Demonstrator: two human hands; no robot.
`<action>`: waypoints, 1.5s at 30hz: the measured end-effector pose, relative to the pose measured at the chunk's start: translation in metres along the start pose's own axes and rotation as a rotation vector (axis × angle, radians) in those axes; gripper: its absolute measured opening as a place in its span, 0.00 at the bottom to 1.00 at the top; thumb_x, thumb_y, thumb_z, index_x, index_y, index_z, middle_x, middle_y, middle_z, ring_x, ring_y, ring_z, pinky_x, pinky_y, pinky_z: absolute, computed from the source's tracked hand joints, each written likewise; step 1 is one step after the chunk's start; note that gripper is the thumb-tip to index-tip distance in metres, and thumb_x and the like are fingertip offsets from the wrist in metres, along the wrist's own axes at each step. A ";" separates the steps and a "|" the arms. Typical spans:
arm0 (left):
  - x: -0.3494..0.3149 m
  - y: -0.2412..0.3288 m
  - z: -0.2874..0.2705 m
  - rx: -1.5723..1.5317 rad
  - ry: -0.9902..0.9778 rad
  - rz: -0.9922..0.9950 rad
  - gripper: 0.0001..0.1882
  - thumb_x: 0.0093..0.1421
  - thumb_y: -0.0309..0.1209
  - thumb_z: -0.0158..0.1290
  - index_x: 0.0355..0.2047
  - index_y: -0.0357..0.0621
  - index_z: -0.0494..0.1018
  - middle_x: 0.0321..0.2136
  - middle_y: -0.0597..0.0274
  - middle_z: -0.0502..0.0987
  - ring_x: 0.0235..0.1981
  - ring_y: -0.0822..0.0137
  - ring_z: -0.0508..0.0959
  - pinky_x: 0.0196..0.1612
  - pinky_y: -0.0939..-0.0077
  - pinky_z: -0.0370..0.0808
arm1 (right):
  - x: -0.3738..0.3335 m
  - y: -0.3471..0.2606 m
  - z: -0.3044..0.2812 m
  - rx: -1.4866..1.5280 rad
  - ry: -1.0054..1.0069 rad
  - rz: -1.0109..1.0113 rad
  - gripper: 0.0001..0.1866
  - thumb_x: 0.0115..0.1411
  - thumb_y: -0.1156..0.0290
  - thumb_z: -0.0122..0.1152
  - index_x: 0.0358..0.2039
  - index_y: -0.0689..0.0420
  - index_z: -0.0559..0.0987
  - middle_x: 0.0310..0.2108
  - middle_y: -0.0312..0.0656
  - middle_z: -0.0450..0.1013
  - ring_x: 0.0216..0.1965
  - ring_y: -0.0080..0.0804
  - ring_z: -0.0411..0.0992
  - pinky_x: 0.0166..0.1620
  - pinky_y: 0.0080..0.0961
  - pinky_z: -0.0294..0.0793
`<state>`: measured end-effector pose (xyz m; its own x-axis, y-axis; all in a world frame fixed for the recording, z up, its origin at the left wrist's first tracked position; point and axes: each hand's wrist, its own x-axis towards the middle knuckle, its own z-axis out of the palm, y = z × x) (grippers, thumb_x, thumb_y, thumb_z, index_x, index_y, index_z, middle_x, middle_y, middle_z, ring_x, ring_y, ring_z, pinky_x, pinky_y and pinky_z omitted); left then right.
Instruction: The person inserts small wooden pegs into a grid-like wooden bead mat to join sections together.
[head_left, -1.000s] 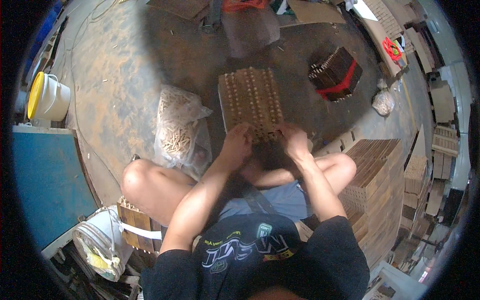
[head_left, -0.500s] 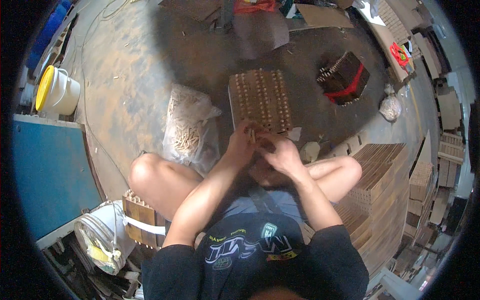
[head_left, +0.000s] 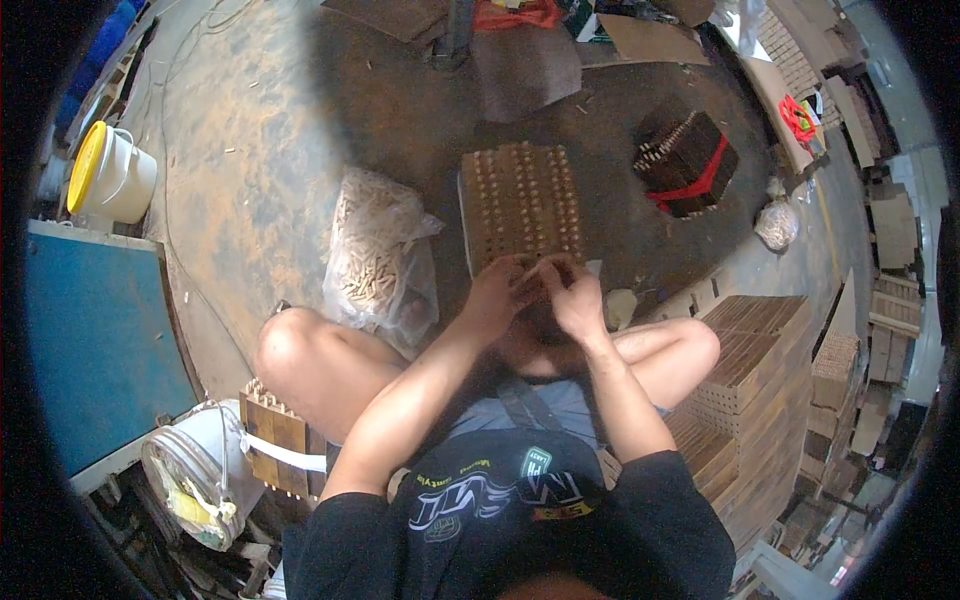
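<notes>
Both hands have shifted slightly rightward since the previous frame and now meet at the near edge of the pegged wooden block (head_left: 519,197), mid-frame. From my end, the left hand (head_left: 503,296) and right hand (head_left: 573,296) have narrow, bent fingers, tips almost together; something pale may be pinched between them, but it blurs and I can't tell whether either one grips it. They cover the block's lower edge, so I can't see the holes there. The fisheye's black rim cuts off the blue panel (head_left: 118,345) at left and crowds the right-hand clutter.

Left of the block I see a clear bag of pegs (head_left: 372,265), its plastic hazing part of the contents; a red-strapped block (head_left: 686,163) sits upper right, in shadow. Stacked boards (head_left: 745,400) fill the lower right, beside the knee. The block is brown, with pale pegs standing in lengthwise rows.
</notes>
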<state>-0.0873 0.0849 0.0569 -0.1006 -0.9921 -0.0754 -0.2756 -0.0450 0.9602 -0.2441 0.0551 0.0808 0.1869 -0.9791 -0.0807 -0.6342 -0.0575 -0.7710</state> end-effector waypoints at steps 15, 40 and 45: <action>0.007 -0.027 0.009 -1.243 0.102 -0.404 0.18 0.61 0.24 0.50 0.51 0.38 0.63 0.48 0.52 0.70 0.52 0.50 0.73 0.58 0.53 0.72 | 0.026 0.071 -0.047 -0.174 0.096 -0.002 0.11 0.58 0.69 0.62 0.39 0.61 0.81 0.33 0.48 0.80 0.32 0.34 0.79 0.37 0.27 0.76; 0.004 0.008 0.009 -0.234 -0.176 -0.426 0.21 0.71 0.41 0.34 0.45 0.36 0.71 0.39 0.48 0.76 0.41 0.54 0.76 0.46 0.60 0.72 | -0.019 0.018 -0.016 0.155 -0.170 0.145 0.14 0.58 0.75 0.62 0.45 0.63 0.77 0.40 0.41 0.77 0.42 0.26 0.74 0.47 0.21 0.73; 0.001 -0.018 0.035 -0.206 0.006 -0.210 0.20 0.68 0.40 0.44 0.43 0.32 0.72 0.36 0.44 0.78 0.37 0.57 0.78 0.40 0.62 0.72 | -0.024 0.023 -0.004 0.354 -0.081 0.160 0.12 0.58 0.75 0.61 0.42 0.65 0.77 0.39 0.41 0.77 0.41 0.26 0.74 0.46 0.22 0.73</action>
<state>-0.1156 0.0890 0.0300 -0.0559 -0.9591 -0.2776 -0.0902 -0.2721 0.9580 -0.2666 0.0762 0.0673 0.1739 -0.9508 -0.2562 -0.3648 0.1795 -0.9136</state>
